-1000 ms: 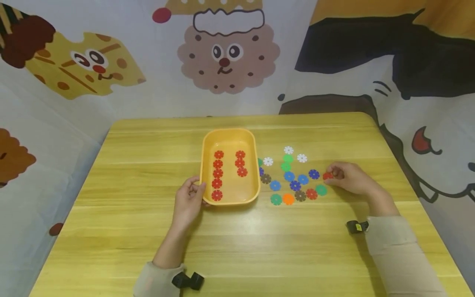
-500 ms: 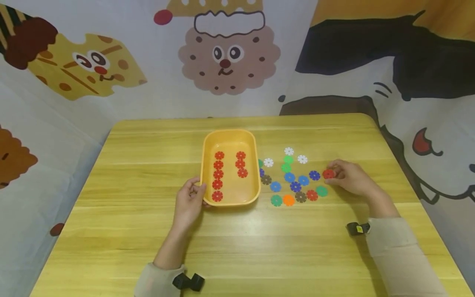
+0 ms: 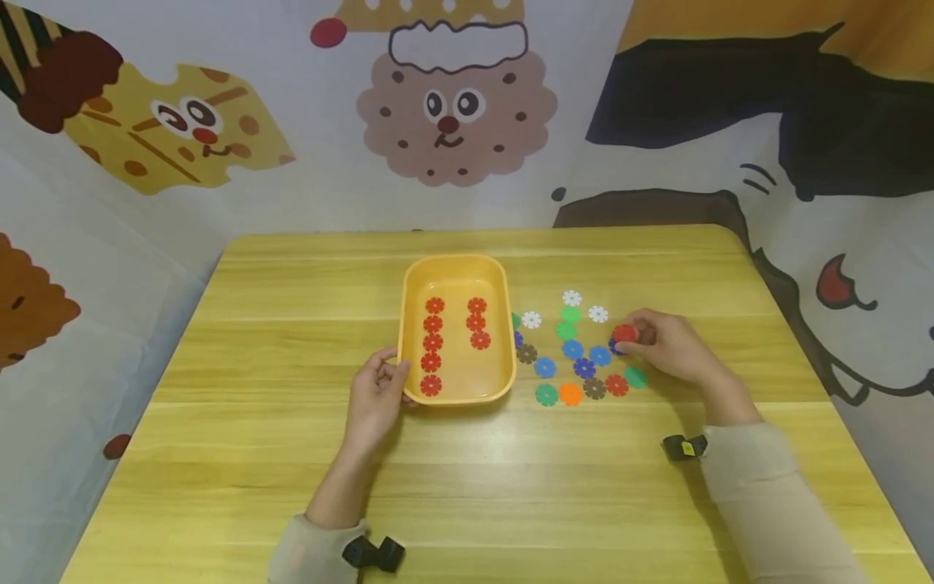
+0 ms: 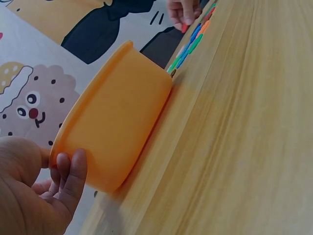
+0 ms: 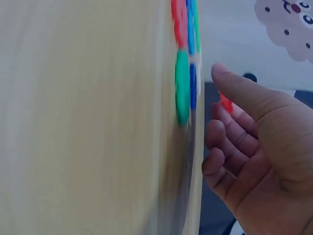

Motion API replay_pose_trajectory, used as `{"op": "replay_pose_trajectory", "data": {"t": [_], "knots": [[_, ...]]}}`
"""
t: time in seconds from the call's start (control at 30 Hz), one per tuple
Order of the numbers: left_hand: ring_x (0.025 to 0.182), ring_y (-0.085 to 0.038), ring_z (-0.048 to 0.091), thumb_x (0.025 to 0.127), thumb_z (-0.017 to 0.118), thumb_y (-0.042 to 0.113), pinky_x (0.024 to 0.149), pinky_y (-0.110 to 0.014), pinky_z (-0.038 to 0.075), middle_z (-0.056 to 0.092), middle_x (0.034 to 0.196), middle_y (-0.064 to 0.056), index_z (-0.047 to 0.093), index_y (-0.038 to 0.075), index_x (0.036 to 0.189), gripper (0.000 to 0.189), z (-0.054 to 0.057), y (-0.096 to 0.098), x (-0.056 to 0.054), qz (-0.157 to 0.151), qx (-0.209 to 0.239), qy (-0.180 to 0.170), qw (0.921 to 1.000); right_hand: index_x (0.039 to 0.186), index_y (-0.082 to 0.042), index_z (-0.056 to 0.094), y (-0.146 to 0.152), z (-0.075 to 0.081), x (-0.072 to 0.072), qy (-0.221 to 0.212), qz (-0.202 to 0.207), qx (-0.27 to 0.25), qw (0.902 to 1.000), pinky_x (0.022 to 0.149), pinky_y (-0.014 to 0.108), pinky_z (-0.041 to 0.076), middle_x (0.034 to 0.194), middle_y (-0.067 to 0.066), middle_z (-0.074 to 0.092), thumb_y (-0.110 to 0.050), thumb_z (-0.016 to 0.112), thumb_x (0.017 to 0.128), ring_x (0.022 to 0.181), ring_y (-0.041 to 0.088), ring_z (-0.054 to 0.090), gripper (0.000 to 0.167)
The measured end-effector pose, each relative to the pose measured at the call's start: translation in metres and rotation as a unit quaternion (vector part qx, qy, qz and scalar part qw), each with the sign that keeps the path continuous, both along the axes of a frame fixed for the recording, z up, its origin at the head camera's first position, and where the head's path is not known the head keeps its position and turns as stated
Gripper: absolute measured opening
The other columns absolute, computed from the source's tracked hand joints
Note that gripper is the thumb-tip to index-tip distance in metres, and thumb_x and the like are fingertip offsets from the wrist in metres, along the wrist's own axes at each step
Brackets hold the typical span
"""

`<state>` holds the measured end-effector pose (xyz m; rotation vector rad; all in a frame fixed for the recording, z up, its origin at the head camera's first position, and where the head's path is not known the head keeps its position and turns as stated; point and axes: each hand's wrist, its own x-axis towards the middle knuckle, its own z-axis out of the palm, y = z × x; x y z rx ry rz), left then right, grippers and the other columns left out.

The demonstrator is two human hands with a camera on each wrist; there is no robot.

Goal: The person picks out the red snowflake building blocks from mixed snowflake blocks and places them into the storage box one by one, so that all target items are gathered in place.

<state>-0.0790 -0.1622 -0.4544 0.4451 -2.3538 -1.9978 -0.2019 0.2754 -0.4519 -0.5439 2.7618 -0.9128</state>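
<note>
A yellow-orange plastic tray (image 3: 467, 381) stands on the table, with two columns of red notched discs (image 3: 432, 343) inside. My left hand (image 3: 377, 397) grips its near left edge; the left wrist view shows thumb and fingers pinching the rim (image 4: 128, 46). To the right, my right hand (image 3: 671, 349) pinches one red disc (image 3: 624, 333) between thumb and finger, held above a dark blue disc it partly covers. In the right wrist view, a bit of that red disc (image 5: 226, 104) shows behind the thumb.
Loose discs in several colours lie right of the tray, among them white (image 3: 571, 298), light green (image 3: 565, 330), orange (image 3: 571, 395), brown (image 3: 594, 388) and another red one (image 3: 616, 384). A cartoon-printed cloth (image 3: 306, 195) hangs behind the wooden table (image 3: 467, 487).
My right hand has lifted the red disc from the right end of the loose discs and moved left with it. My left hand keeps its grip on the tray.
</note>
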Motion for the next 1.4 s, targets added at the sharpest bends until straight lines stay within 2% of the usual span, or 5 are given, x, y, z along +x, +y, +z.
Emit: {"op": "replay_pose_trajectory", "data": {"t": [0.2, 0.63, 0.93, 1.17, 1.4], "knots": [[0.064, -0.021, 0.066, 0.104, 0.057, 0.012, 0.060, -0.033, 0.064, 0.062, 0.092, -0.022, 0.051, -0.001, 0.139, 0.037, 0.000, 0.000, 0.000, 0.002, -0.002, 0.000, 1.0000, 0.119, -0.003, 0.064, -0.025, -0.003, -0.001, -0.001, 0.002, -0.031, 0.9995, 0.065, 0.028, 0.054, 0.088, 0.005, 0.066, -0.025, 0.078, 0.092, 0.078, 0.020, 0.060, 0.038], [0.064, -0.021, 0.066, 0.104, 0.058, 0.012, 0.059, -0.033, 0.064, 0.062, 0.092, -0.021, 0.051, -0.001, 0.139, 0.038, -0.001, 0.000, 0.000, 0.006, -0.006, -0.003, 1.0000, 0.112, -0.004, 0.065, -0.081, -0.007, 0.001, 0.027, 0.056, -0.090, 0.9941, 0.060, 0.024, 0.053, 0.082, 0.001, 0.063, -0.019, 0.082, 0.087, 0.070, 0.017, 0.058, 0.034], [0.063, -0.020, 0.066, 0.104, 0.058, 0.012, 0.058, -0.031, 0.063, 0.062, 0.092, -0.022, 0.051, -0.002, 0.139, 0.038, -0.002, 0.001, -0.001, 0.006, -0.008, -0.001, 1.0000, 0.114, -0.006, 0.067, -0.113, -0.001, 0.003, 0.008, 0.070, -0.176, 0.9818, 0.057, 0.022, 0.050, 0.080, 0.004, 0.061, -0.017, 0.082, 0.087, 0.069, 0.019, 0.055, 0.032], [0.064, -0.021, 0.065, 0.104, 0.058, 0.013, 0.059, -0.033, 0.064, 0.062, 0.092, -0.022, 0.052, -0.001, 0.138, 0.037, 0.001, 0.001, 0.000, 0.008, -0.005, -0.001, 1.0000, 0.114, -0.005, 0.067, -0.135, 0.012, 0.007, -0.013, 0.078, -0.198, 0.9770, 0.062, 0.022, 0.051, 0.085, 0.006, 0.061, -0.016, 0.083, 0.086, 0.074, 0.021, 0.056, 0.034], [0.064, -0.021, 0.065, 0.104, 0.059, 0.013, 0.058, -0.032, 0.064, 0.061, 0.092, -0.021, 0.052, 0.000, 0.137, 0.037, 0.001, 0.001, 0.000, 0.010, -0.003, 0.001, 0.9999, 0.116, -0.004, 0.066, -0.163, 0.020, 0.010, -0.027, 0.134, -0.188, 0.9727, 0.057, 0.022, 0.048, 0.075, 0.001, 0.055, -0.017, 0.081, 0.088, 0.064, 0.015, 0.049, 0.034]]}}
